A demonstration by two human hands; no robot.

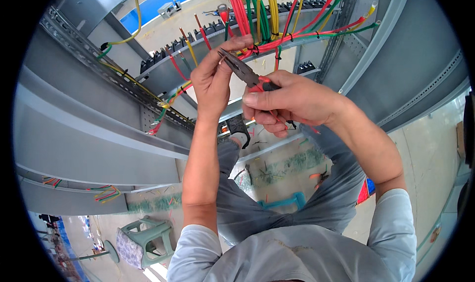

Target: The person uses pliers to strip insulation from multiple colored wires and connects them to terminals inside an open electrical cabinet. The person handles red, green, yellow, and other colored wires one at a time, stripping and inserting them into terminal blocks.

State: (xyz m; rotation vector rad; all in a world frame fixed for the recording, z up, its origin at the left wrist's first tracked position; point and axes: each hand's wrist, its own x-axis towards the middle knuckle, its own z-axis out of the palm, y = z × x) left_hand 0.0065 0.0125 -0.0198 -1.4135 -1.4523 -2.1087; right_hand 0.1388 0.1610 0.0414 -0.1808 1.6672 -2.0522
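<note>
Grey metal cabinet frame (pixel 99 128), wire bundle (pixel 257 15) above; right hand (pixel 292 101) clamped on red-handled pliers (pixel 245 71), left hand (pixel 215 79) pinching a wire end at the plier tips, just below the bundle

We see slim needle-nose pliers (pixel 246 74) of dark matt steel with glossy red plastic grips, smooth plastic-sheathed red, green and yellow wires (pixel 257 15), grey painted sheet-metal cabinet panels (pixel 94 138) with a dull satin finish, and a pale green moulded plastic stool (pixel 148 237).

red-handled needle-nose pliers (pixel 250 76), tilted, tip at a red wire (pixel 262 48)
</note>
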